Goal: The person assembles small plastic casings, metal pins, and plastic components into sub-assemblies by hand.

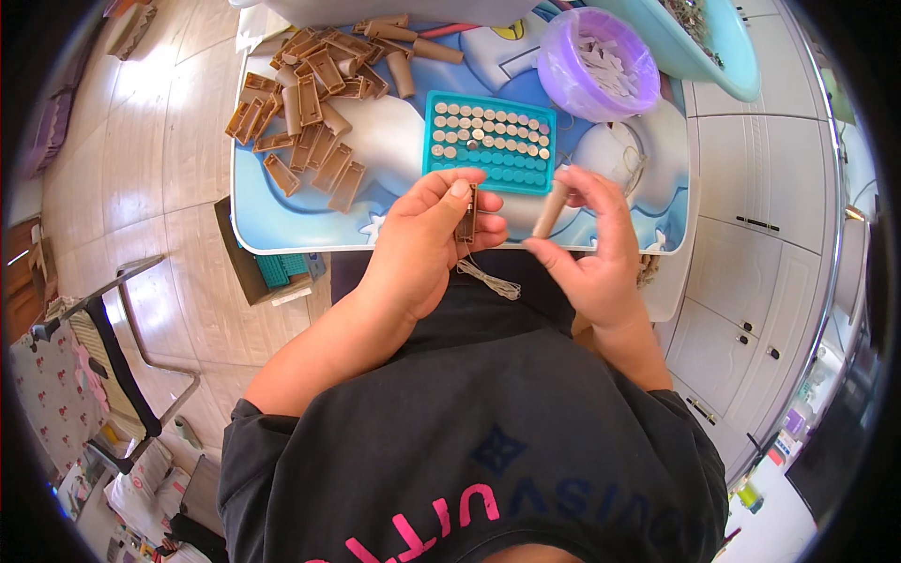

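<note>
In my left hand (418, 225) is a small brown plastic case (467, 218), its hollow side up and the thumb pressed along its edge. A bundle of thin pale wire (490, 280) hangs just below it. My right hand (603, 235) pinches a smooth tan half-shell (551, 208) between fingers and thumb, held tilted and apart from the case. Beyond both hands, a teal tray (435, 174) holds rows of round silvery button cells (488, 122). Its nearest rows show bare pockets.
Loose brown case pieces (324, 70) are heaped at the table's far left. A purple lined bin (556, 80) of pale scraps and a light-blue basin (741, 70) stand far right. A cardboard box (246, 267) sits below the table's left edge, near a metal-framed chair (131, 310).
</note>
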### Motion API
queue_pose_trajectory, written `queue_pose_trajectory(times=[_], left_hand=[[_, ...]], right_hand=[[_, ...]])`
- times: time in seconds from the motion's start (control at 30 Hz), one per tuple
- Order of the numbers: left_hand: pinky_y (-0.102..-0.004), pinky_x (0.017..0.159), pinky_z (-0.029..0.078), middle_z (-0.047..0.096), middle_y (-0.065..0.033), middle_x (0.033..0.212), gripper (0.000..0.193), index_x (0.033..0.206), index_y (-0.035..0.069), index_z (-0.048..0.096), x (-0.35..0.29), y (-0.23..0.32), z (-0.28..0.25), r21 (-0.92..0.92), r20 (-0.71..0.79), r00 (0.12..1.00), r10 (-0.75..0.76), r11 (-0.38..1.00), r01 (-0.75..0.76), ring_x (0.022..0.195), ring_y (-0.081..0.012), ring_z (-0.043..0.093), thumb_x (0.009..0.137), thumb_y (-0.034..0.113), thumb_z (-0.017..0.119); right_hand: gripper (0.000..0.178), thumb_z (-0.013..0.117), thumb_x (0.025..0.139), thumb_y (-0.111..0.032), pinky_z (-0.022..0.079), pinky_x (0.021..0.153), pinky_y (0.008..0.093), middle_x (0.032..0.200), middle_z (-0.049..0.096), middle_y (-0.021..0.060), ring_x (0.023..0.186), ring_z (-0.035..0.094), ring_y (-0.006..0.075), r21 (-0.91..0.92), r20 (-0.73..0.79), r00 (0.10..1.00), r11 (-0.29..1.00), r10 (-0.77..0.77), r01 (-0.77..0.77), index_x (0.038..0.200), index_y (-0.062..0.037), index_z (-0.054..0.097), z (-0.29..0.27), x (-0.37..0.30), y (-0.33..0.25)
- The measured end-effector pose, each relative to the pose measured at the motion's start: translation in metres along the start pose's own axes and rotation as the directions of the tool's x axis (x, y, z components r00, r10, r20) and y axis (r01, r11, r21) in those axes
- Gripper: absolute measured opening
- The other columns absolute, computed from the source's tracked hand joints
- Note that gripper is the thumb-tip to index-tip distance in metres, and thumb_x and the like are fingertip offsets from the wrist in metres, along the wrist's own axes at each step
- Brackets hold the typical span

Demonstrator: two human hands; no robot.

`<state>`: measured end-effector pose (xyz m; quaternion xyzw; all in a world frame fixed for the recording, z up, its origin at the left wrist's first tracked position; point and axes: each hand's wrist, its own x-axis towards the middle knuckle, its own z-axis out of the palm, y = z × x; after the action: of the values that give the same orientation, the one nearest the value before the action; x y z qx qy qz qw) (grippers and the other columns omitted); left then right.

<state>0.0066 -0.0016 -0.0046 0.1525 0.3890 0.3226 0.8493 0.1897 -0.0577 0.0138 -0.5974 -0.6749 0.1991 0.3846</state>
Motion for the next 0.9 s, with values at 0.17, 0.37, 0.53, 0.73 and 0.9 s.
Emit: queue_pose_trajectory(times=[0.17, 0.37, 0.53, 0.73, 0.9], left_hand=[[-0.0314, 0.077, 0.051, 0.058, -0.0088, 0.099, 0.026, 0.116, 0.002, 0.048, 0.0, -0.001, 0.001, 0.016, 0.033, 0.999, -0.013, 1.0, 0.013, 0.084, -0.0168, 0.059, 0.099, 0.02, 0.042], [-0.0338, 0.078, 0.051, 0.059, -0.0086, 0.103, 0.033, 0.114, 0.003, 0.052, -0.003, 0.001, 0.005, -0.014, 0.046, 0.998, -0.038, 0.999, 0.039, 0.088, -0.0182, 0.059, 0.099, 0.03, 0.039], [-0.035, 0.079, 0.051, 0.058, -0.0089, 0.103, 0.041, 0.114, 0.002, 0.054, -0.002, -0.002, 0.004, -0.034, 0.073, 0.997, -0.022, 0.999, 0.024, 0.091, -0.0194, 0.058, 0.099, 0.037, 0.037], [-0.0347, 0.08, 0.05, 0.058, -0.008, 0.101, 0.044, 0.113, 0.002, 0.054, -0.002, -0.007, 0.003, -0.023, 0.092, 0.996, -0.004, 1.0, 0.007, 0.091, -0.0189, 0.057, 0.1, 0.039, 0.035], [-0.0312, 0.083, 0.048, 0.058, -0.0074, 0.102, 0.031, 0.118, 0.0, 0.052, -0.002, -0.008, 0.003, 0.069, 0.151, 0.988, -0.011, 0.998, 0.0, 0.092, -0.0155, 0.056, 0.099, 0.024, 0.044]], right_hand=[[0.074, 0.079, 0.062, -0.006, 0.044, 0.089, 0.0398, 0.117, 0.055, 0.0155, 0.105, 0.054, 0.0332, 0.128, 0.165, 0.979, 0.987, -0.119, 0.098, 0.128, -0.0028, 0.045, 0.019, 0.011, -0.015], [0.083, 0.08, 0.058, -0.004, 0.044, 0.086, 0.0401, 0.116, 0.056, 0.0146, 0.1, 0.055, 0.0323, 0.111, 0.149, 0.973, 0.981, -0.177, 0.161, 0.132, -0.0046, 0.042, 0.027, 0.014, -0.015], [0.086, 0.079, 0.058, -0.003, 0.044, 0.085, 0.0397, 0.116, 0.057, 0.0122, 0.099, 0.056, 0.0305, 0.084, 0.174, 0.955, 0.97, -0.239, 0.227, 0.134, -0.0041, 0.038, 0.027, 0.016, -0.014], [0.088, 0.078, 0.056, -0.004, 0.044, 0.086, 0.04, 0.116, 0.057, 0.011, 0.1, 0.056, 0.0297, 0.071, 0.175, 0.951, 0.966, -0.256, 0.248, 0.134, -0.0028, 0.038, 0.029, 0.015, -0.011], [0.087, 0.079, 0.056, -0.005, 0.044, 0.087, 0.0398, 0.113, 0.058, 0.012, 0.099, 0.056, 0.0304, 0.006, 0.184, 0.957, 0.974, -0.223, 0.225, 0.133, -0.0025, 0.039, 0.028, 0.013, -0.008]])
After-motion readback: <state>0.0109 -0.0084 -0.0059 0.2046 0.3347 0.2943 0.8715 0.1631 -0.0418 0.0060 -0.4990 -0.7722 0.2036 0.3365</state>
